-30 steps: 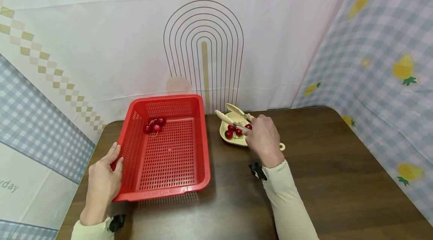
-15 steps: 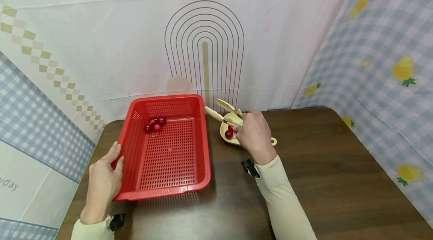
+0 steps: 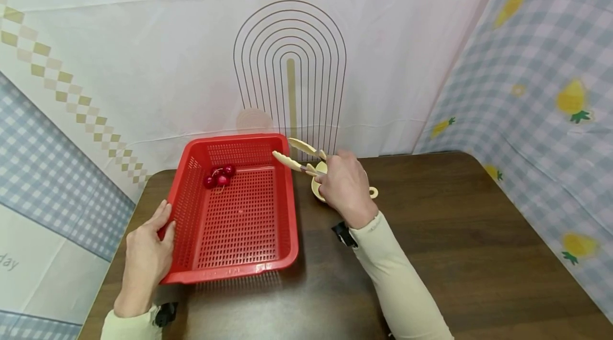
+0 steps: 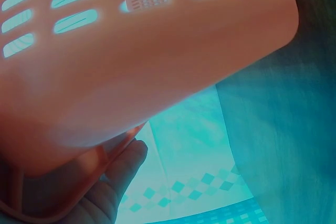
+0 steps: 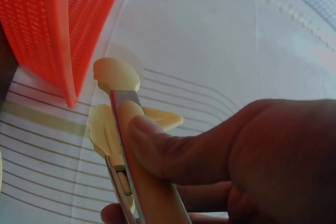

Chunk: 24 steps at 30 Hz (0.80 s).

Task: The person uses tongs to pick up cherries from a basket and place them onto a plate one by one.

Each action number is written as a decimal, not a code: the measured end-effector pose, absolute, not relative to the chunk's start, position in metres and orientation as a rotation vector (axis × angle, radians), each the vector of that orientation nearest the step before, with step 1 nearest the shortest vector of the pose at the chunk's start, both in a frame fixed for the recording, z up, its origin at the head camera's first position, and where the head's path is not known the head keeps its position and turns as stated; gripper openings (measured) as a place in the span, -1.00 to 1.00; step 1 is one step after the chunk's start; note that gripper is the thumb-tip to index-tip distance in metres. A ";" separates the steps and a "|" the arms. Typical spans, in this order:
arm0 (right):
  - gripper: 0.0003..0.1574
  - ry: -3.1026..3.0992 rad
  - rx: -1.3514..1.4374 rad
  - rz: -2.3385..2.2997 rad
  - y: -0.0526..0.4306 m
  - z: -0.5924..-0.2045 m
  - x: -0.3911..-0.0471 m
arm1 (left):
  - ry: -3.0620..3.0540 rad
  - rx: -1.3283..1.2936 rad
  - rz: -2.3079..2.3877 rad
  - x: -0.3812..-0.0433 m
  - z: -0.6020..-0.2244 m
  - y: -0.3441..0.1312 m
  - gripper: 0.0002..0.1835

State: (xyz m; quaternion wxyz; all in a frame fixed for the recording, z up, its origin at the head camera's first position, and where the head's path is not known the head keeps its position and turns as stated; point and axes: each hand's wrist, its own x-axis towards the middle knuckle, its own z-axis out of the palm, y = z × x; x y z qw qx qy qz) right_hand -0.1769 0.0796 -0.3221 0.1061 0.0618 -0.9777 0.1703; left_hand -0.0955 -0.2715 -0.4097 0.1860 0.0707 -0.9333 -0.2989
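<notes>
My left hand (image 3: pixel 147 252) grips the left rim of a red perforated plastic basket (image 3: pixel 293 212), thumb toward the inside. Several red cherries (image 3: pixel 223 180) lie together in its far left part. In my right hand (image 3: pixel 347 185) are cream-coloured tongs (image 3: pixel 289 162) with metal arms, held by thumb and fingers. Their tips stand apart with nothing between them, over or beside the basket's right rim. Under and behind that hand sits a pale yellow dish (image 3: pixel 316 189) with a ring handle; its contents are mostly hidden. The left wrist view shows the basket's outer wall (image 4: pixel 157 66) from below.
The dark wooden table (image 3: pixel 460 233) extends to the right and in front of the basket. A white printed cloth (image 3: pixel 392 63) hangs right behind the table's far edge. Checked cloth (image 3: pixel 541 132) closes off the right side.
My right hand has moved left with the tongs, from over the dish toward the basket, and now covers the dish's cherries. The dish has shifted slightly left. My left hand stays put.
</notes>
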 end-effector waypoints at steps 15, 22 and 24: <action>-0.72 -2.799 0.436 0.330 0.057 -0.329 -0.189 | -2.623 0.196 -0.847 -0.096 -0.411 -0.272 -0.52; -0.67 -2.793 0.510 0.292 0.052 -0.332 -0.195 | -2.626 0.198 -0.848 -0.096 -0.411 -0.272 -0.52; -0.66 -2.792 0.540 0.275 0.051 -0.332 -0.196 | -2.628 0.195 -0.846 -0.096 -0.411 -0.272 -0.52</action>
